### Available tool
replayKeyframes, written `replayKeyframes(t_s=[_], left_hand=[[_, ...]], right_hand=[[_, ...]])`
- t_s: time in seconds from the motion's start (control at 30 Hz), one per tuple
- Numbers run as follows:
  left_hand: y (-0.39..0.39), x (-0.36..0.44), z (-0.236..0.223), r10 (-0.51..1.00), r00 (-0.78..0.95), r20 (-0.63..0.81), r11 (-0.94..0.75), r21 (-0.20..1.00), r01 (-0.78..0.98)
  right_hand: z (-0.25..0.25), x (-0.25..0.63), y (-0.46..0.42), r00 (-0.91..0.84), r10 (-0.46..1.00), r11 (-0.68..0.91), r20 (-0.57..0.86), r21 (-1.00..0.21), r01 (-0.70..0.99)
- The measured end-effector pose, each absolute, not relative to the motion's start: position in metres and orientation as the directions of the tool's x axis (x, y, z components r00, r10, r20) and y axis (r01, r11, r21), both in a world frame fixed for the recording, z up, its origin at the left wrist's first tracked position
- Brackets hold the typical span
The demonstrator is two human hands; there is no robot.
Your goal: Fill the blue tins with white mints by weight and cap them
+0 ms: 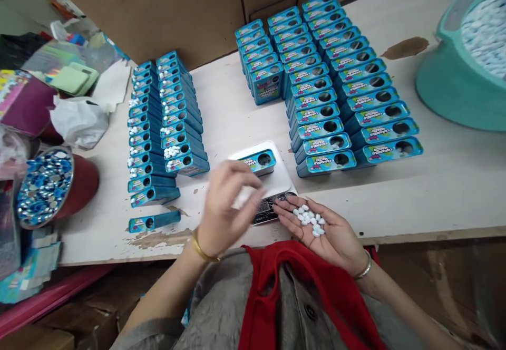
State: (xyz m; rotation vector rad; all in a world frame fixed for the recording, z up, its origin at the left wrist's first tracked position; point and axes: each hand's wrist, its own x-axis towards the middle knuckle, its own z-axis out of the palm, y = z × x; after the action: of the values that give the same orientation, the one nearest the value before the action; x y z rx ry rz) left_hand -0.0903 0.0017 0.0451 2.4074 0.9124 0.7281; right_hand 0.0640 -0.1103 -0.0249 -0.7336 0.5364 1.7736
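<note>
My left hand (233,207) is raised just in front of a kitchen scale (281,173), its fingers curled and smeared by motion. A whitish patch shows between thumb and fingers, but I cannot tell whether it is candy or the scale behind. On the scale's white platform stands a blue candy tin (264,160) with a round hole in its top. My right hand (336,239) is palm up and slightly cupped at the scale's right front corner. Several small white candies (310,218) lie in that palm. The scale's dark display panel is partly covered by both hands.
Rows of blue tins (324,128) with dark holes stand right of the scale. More tins (177,139), many with white candies on top, stand left. A teal tub (454,86) of white candies is far right; a red bucket (85,186) of blue-and-silver pieces is left.
</note>
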Motion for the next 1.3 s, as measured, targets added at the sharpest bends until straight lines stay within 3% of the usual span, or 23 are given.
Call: replayKeyframes(t_s=[0.1,0.17,0.33,0.43,0.73,1.03,1.3], left_hand=[[-0.018,-0.079,0.035,0.502,0.832,0.238,-0.798,0.499,0.338],[-0.018,-0.081,0.029,0.485,0.831,0.272,-0.82,0.471,0.325],[0.016,-0.116,0.032,0.755,0.433,0.493,-0.654,0.513,0.556],[0.029,-0.131,0.033,0.778,0.368,0.51,-0.614,0.494,0.615],[0.02,-0.127,0.01,0.713,0.534,0.455,-0.695,0.357,0.624],[0.014,-0.093,0.008,0.651,0.693,0.309,-0.748,0.107,0.655],[0.071,-0.079,0.032,0.627,0.771,0.11,-0.778,0.145,0.612]], right_hand=[[-0.028,0.062,-0.114,-0.238,0.693,-0.289,-0.681,0.041,-0.956],[-0.029,0.062,-0.117,-0.236,0.668,-0.293,-0.705,0.042,-0.955],[-0.027,0.07,-0.12,-0.15,0.559,-0.294,-0.816,-0.025,-0.956],[-0.026,0.074,-0.12,-0.088,0.557,-0.252,-0.826,-0.067,-0.965],[-0.039,0.074,-0.129,-0.112,0.665,-0.293,-0.738,-0.12,-0.949],[-0.041,0.066,-0.125,-0.132,0.717,-0.317,-0.685,-0.152,-0.936],[-0.045,0.065,-0.122,-0.147,0.706,-0.29,-0.693,-0.093,-0.952]])
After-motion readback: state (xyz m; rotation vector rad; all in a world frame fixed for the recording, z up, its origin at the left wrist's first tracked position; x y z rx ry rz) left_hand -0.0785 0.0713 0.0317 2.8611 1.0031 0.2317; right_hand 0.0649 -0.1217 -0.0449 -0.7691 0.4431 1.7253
